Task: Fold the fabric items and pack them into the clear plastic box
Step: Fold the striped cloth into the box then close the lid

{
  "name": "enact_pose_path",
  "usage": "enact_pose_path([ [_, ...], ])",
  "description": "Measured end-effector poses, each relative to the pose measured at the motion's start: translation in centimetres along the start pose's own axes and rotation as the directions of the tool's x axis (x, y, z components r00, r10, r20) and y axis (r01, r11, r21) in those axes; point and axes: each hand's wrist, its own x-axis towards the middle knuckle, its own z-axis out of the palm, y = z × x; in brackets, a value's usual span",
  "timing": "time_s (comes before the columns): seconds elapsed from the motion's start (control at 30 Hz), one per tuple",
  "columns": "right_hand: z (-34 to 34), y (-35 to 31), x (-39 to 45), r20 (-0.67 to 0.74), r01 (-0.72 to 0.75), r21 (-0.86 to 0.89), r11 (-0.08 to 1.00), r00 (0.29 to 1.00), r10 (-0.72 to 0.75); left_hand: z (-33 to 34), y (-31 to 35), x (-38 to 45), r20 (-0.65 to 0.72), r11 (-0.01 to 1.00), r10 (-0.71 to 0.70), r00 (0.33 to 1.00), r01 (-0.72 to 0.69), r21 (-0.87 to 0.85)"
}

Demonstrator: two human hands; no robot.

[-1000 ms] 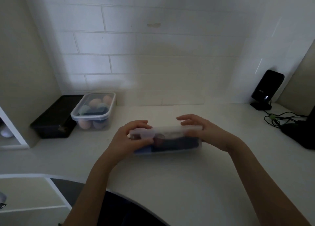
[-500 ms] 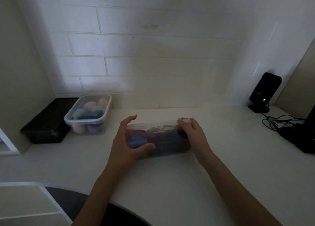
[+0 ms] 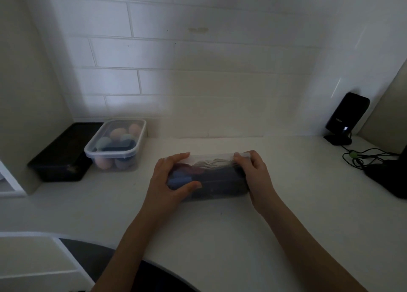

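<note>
Clear plastic box (image 3: 211, 177) lay long axis crosswise before me, left hand (image 3: 169, 181) gripping its left end, right hand (image 3: 253, 172) clasping its right end, equally near.

Both bare forearms reach forward and converge. The left hand (image 3: 170, 179) grips the box (image 3: 211, 177) at its left end, thumb along the near side, fingers over the top. The right hand (image 3: 253, 172) clasps the right end, fingers curled over the top edge.
</note>
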Motion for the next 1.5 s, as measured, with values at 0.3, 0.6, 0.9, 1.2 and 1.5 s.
enact_pose_path([
  [0.3,-0.3,0.5,-1.0,0.010,0.190,-0.241,0.952,0.981,-0.193,0.3,-0.8,0.4,0.021,0.963,-0.260,0.965,0.261,-0.073],
  [0.6,-1.0,1.3,-0.9,0.176,0.153,-0.342,0.927,0.980,-0.096,-0.2,-1.1,0.5,-0.050,0.973,-0.224,0.973,0.226,0.040],
  [0.9,2.3,2.7,1.7,0.026,0.146,-0.357,0.923,0.989,-0.147,-0.3,-3.5,3.9,-0.126,0.966,-0.163,0.979,0.184,0.180],
  [1.2,6.1,4.0,5.1,-0.012,0.169,-0.325,0.931,0.983,-0.183,0.5,-6.5,7.0,-0.114,0.735,-0.049,0.992,0.113,0.668],
  [1.5,7.6,4.3,6.9,-0.015,0.173,-0.344,0.923,0.982,-0.189,0.3,-7.1,9.1,-0.011,0.550,0.096,0.995,-0.044,0.834],
])
